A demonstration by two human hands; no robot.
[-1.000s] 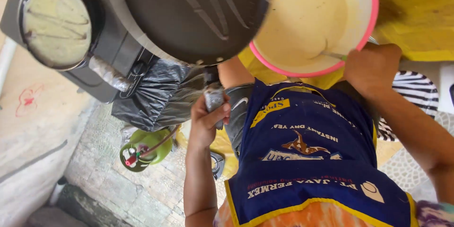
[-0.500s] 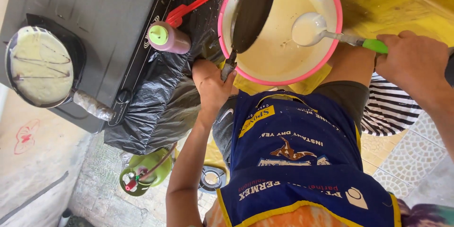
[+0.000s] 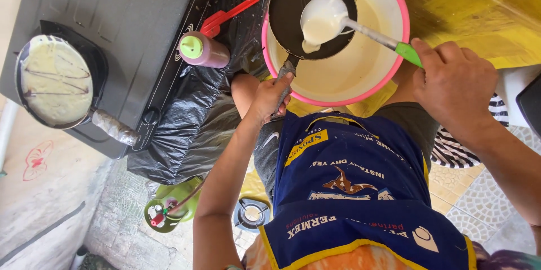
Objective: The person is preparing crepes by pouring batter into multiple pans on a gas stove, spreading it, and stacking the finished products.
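Batter, pale and creamy, fills the big basin (image 3: 394,0) with the pink rim, which stands at the top of the view on a yellow cloth (image 3: 479,16). Over this basin a small black frying pan (image 3: 298,5) is held, and its bottom is mostly bare and dark. A ladle (image 3: 322,21) with a white bowl and a green grip is tipped above the pan, and a thin stream of batter runs from its edge down onto the black surface, where it makes a small pale spot.

On the left, on the dark stove (image 3: 112,16), a second pan (image 3: 53,81) stands with a flat round pancake inside, marked with a few brown lines. Its handle is wrapped in foil. Just beside the stove, on a black plastic sheet (image 3: 186,112), there are a bottle (image 3: 203,50) with a green cap and a red spatula (image 3: 228,14).

Left hand (image 3: 270,95) is closed firmly around the handle of the black pan, the fingers curled over it. Right hand (image 3: 456,87) is closed as a fist around the green end of the ladle, with the knuckles up. Below both hands a blue apron (image 3: 349,191) with yellow border covers the person's lap
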